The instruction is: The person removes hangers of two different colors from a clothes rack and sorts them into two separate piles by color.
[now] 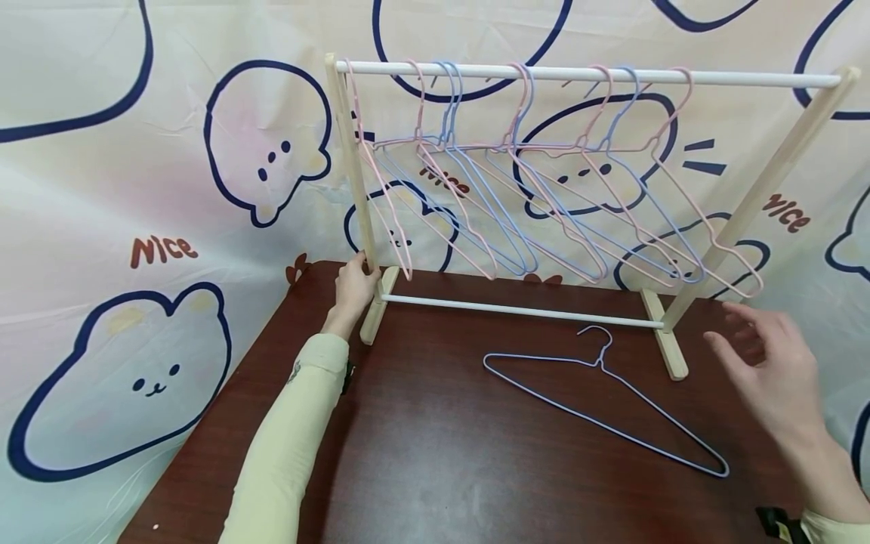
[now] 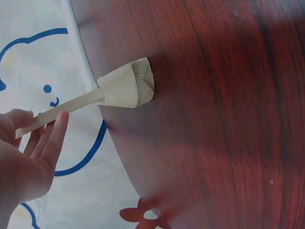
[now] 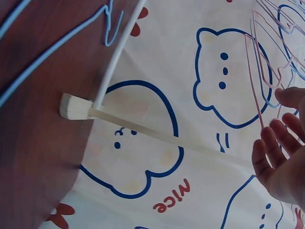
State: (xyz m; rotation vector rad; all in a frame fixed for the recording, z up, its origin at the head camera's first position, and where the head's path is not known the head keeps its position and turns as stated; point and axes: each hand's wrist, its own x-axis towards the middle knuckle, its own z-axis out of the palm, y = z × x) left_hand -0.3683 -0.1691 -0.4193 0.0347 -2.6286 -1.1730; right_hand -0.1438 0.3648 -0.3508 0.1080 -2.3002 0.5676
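Observation:
A small clothes rack with wooden posts and white bars stands at the back of the table. My left hand grips the rack's left post low down; in the left wrist view its thumb and fingers lie about the post. Several pink and blue wire hangers hang from the top bar. A blue hanger lies flat on the tabletop before the rack. My right hand is raised right of the rack's right foot, fingers loosely bent, holding nothing.
The dark brown wooden table carries the rack near its back edge. Behind and beside it hangs a pale curtain with cartoon bears. The rack's lower white bar runs between its feet, just behind the lying hanger's hook.

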